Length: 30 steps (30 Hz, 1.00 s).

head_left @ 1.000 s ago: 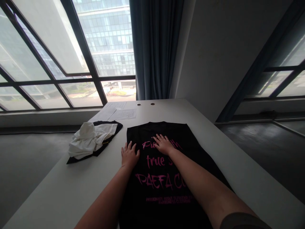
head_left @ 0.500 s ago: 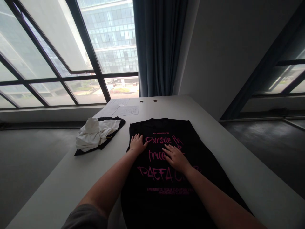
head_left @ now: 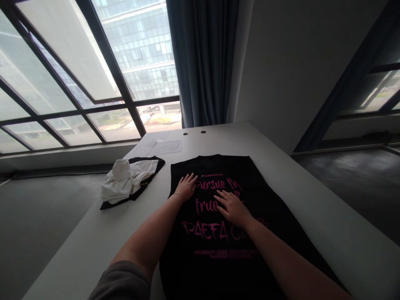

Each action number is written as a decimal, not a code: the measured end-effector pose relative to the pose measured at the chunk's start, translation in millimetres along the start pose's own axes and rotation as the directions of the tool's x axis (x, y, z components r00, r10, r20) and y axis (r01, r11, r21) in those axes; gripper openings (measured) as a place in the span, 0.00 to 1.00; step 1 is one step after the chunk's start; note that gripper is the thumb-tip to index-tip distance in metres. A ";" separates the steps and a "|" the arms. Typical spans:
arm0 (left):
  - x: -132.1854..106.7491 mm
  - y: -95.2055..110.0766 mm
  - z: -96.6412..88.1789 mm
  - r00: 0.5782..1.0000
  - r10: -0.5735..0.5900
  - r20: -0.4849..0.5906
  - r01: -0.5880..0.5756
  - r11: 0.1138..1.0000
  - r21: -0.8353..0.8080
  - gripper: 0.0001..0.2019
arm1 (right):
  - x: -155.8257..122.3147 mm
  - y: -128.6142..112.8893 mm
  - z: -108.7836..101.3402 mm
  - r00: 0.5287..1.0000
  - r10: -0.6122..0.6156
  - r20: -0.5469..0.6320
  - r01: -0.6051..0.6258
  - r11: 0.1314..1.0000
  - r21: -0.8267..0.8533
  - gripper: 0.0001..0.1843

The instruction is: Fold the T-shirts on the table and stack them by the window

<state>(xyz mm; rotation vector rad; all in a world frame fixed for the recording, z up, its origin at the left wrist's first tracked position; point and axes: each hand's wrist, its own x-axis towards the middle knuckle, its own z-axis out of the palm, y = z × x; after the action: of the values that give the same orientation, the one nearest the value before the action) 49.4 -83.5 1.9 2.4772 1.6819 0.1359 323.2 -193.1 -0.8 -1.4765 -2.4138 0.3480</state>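
Note:
A black T-shirt (head_left: pixel 212 271) with pink lettering lies spread on the white table (head_left: pixel 125 233), its neckline toward the far end. My left hand (head_left: pixel 186 187) rests palm down on its upper left part, fingers stretched out beside the first word of the large print. Over the middle of the lettering lies my right hand (head_left: pixel 233 207), also palm down with its fingers apart, covering some letters. Neither hand grips the cloth. The shirt's lower end runs out of the bottom of the view, and my right forearm hides part of its right side.
Left of the shirt, a crumpled white cloth (head_left: pixel 120 179) lies on a black cloth (head_left: pixel 148 183) at the table edge. Papers (head_left: pixel 165 146) lie farther back, near two round holes in the tabletop. Beyond stand a blue curtain (head_left: pixel 204 66) and windows (head_left: pixel 146 50).
My left hand has slid a little to the right across the shirt, to the edge of the large lettering. My right hand stays almost in place. The view has tilted slightly.

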 end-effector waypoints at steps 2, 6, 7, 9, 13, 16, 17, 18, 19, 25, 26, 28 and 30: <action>5.1 -5.0 -2.4 1.000 -0.012 -0.015 0.012 1.000 -0.026 0.32 | 0.4 0.2 -0.7 1.000 0.004 0.009 -0.004 1.000 0.005 0.30; 28.5 -21.1 -12.0 0.964 -0.262 -0.045 0.263 0.964 0.024 0.35 | 0.3 -0.2 -2.6 0.999 0.008 0.032 -0.009 1.000 0.015 0.31; 35.2 -26.5 -14.8 0.947 -0.319 -0.039 0.321 0.946 0.044 0.35 | 0.2 -0.5 -3.1 0.999 0.012 0.036 -0.012 1.000 0.017 0.31; 47.5 -37.3 -19.0 0.929 -0.368 -0.024 0.369 0.927 0.069 0.35 | 0.0 -1.0 -4.3 0.999 0.019 0.046 -0.020 1.000 0.023 0.31; 65.8 -50.4 -18.7 0.960 -0.277 -0.049 0.281 0.954 0.104 0.31 | 0.6 -1.7 -7.2 0.997 0.034 0.073 -0.037 0.999 0.039 0.31; 76.8 -53.5 -13.9 0.983 -0.177 -0.041 0.180 0.976 0.120 0.30 | 1.4 -1.2 -8.6 0.996 0.037 0.085 -0.042 0.998 0.052 0.32; 80.1 -54.6 -12.6 0.988 -0.152 -0.030 0.155 0.980 0.122 0.30 | 1.7 -0.9 -8.8 0.995 0.036 0.089 -0.041 0.998 0.052 0.32; 83.1 -56.1 -11.6 0.991 -0.131 -0.019 0.133 0.984 0.122 0.30 | 1.9 -0.4 -8.9 0.995 0.034 0.091 -0.039 0.998 0.051 0.32; 85.6 -58.1 -11.0 0.994 -0.110 -0.010 0.111 0.986 0.121 0.31 | 2.1 0.1 -8.8 0.995 0.032 0.094 -0.037 0.998 0.050 0.32; 94.7 -71.1 -11.0 1.000 -0.007 0.028 0.004 0.995 0.099 0.32 | 2.4 3.8 -7.0 0.995 0.029 0.094 -0.036 0.997 0.074 0.32; 96.7 -71.8 -11.1 0.999 -0.007 0.032 0.004 0.996 0.093 0.32 | 2.4 4.1 -7.0 0.995 0.028 0.096 -0.036 0.996 0.077 0.32; 101.4 -70.9 -11.7 0.999 -0.030 0.043 0.027 0.997 0.077 0.32 | 2.5 4.1 -7.6 0.994 0.030 0.104 -0.038 0.996 0.079 0.32; 105.6 -66.6 -12.8 0.996 -0.070 0.059 0.067 0.996 0.063 0.32 | 2.7 3.7 -8.5 0.993 0.034 0.111 -0.043 0.996 0.080 0.32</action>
<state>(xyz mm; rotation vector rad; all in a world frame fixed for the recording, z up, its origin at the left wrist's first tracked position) 25.4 39.6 2.6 2.4363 1.7687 0.0009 328.2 -188.6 6.2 -1.5059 -2.4256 0.5445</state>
